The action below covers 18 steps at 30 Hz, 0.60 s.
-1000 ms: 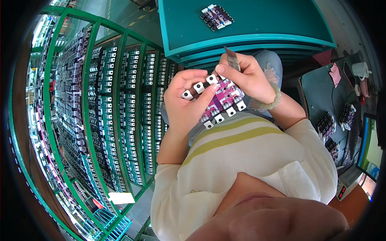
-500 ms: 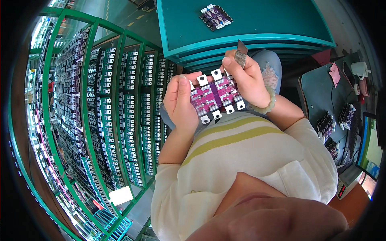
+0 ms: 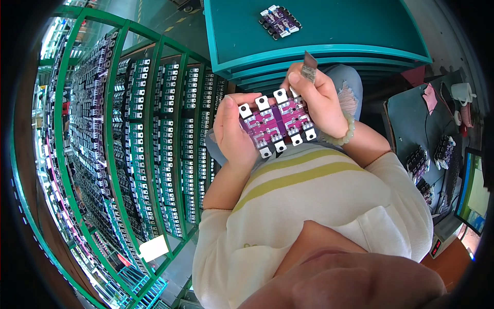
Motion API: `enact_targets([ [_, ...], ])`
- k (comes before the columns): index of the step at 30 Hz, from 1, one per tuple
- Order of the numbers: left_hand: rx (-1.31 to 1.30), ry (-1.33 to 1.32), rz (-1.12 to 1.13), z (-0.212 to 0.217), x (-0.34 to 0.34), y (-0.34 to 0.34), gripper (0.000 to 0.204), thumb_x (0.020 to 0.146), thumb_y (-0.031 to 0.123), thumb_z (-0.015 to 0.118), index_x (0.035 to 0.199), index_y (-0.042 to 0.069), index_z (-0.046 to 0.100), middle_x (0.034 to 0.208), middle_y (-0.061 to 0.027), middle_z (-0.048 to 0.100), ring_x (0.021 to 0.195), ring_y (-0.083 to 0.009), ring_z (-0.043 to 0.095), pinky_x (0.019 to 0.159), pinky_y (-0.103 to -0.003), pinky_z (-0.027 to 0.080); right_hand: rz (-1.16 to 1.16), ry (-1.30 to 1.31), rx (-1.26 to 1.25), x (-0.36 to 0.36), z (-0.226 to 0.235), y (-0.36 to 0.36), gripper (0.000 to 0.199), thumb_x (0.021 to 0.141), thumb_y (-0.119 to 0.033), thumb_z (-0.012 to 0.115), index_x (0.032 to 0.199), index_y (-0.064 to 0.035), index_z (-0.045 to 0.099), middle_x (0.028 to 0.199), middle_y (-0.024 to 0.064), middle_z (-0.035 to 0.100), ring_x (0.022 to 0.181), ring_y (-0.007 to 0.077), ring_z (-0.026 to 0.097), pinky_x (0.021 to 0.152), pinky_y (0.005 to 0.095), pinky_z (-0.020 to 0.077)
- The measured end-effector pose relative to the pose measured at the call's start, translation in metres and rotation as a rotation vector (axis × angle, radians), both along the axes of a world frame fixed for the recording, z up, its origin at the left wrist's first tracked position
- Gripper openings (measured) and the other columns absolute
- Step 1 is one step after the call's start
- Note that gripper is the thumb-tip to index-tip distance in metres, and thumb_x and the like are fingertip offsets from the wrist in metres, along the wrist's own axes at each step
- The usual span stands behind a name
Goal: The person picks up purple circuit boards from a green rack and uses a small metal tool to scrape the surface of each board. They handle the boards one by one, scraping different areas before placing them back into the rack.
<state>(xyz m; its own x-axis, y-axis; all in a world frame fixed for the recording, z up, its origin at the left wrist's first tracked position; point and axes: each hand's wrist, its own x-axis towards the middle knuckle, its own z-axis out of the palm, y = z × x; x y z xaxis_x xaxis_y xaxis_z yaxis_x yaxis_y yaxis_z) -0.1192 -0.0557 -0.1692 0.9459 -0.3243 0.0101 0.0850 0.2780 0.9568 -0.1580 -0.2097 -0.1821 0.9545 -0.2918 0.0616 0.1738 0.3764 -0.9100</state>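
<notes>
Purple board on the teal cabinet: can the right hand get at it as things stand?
Probably not easily: nothing visible blocks the cabinet-top board, but the right hand is occupied with a flat tool and the held board.

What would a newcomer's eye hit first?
Probably the purple circuit board, held mid-picture between left hand and right hand, white tabs lining two edges. Next, the green rack packed with boards along the left side, then the blade-like piece in the right hand.

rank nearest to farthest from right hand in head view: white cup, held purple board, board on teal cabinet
1. Held purple board, touching the right hand, on its left
2. Board on teal cabinet, ahead
3. White cup, far right
</notes>
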Motion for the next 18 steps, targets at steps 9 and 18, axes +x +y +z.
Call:
enact_targets([
  [9,-0.154,-0.010,-0.163,-0.004,0.004,-0.005,0.039,0.102,0.030,0.031,0.088,0.000,0.053,0.085,-0.0090,0.055,0.074,-0.0100,0.052,0.069,-0.024,0.045,0.109,-0.050,-0.041,-0.003,-0.008,-0.008,0.019,0.088,-0.004,0.061,0.072,-0.0061,0.052,0.068,-0.0053,0.047,0.062,0.0023,0.041,0.056,0.0207,0.0327],
  [18,-0.152,-0.081,-0.170,-0.006,0.006,-0.005,0.035,0.101,0.027,0.034,0.086,0.000,0.053,0.081,-0.0046,0.046,0.074,-0.0087,0.043,0.069,-0.022,0.038,0.143,-0.046,-0.021,-0.004,-0.006,-0.008,0.017,0.089,-0.002,0.059,0.074,-0.0062,0.052,0.075,-0.0033,0.047,0.068,0.0043,0.042,0.062,0.0216,0.0335],
])
